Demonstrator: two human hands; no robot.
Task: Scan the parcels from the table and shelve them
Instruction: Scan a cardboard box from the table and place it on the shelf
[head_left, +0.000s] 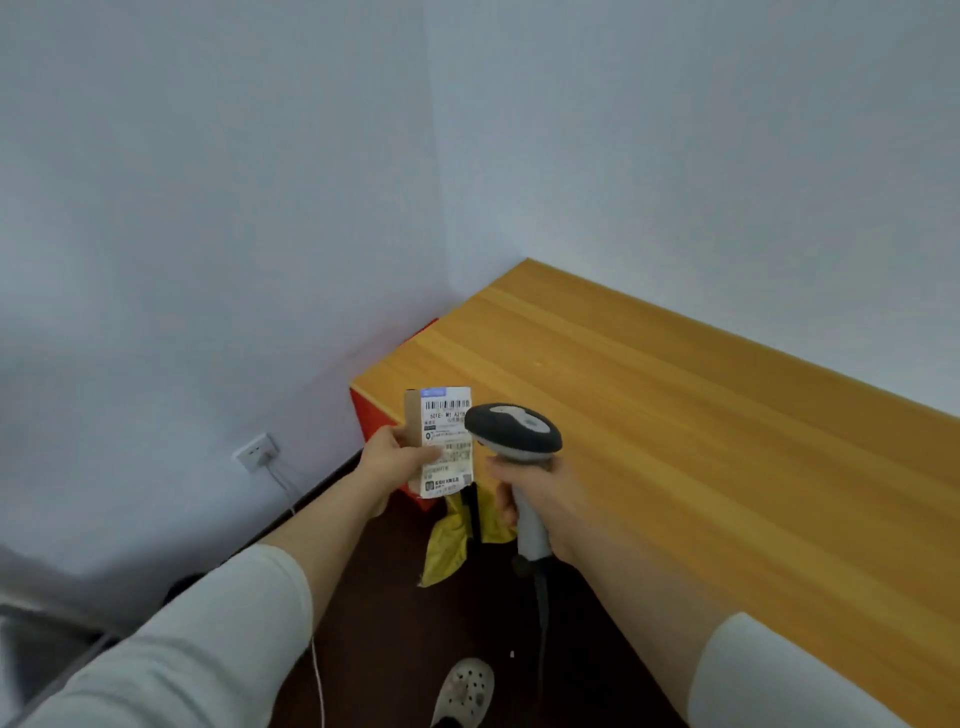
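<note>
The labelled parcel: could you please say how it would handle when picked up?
Probably light: the left hand holds the parcel up by one edge alone. Likely stiff: its cardboard edge and label look flat and straight. Boxy, so unlikely to roll.

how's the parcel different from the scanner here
The parcel is a slim brown box with a white barcode label; the scanner has a dark rounded head on a grey handle. The left hand grips the parcel by its edge; the right hand holds the scanner by its handle. Only the scanner trails a cable. Both are held up side by side.
</note>
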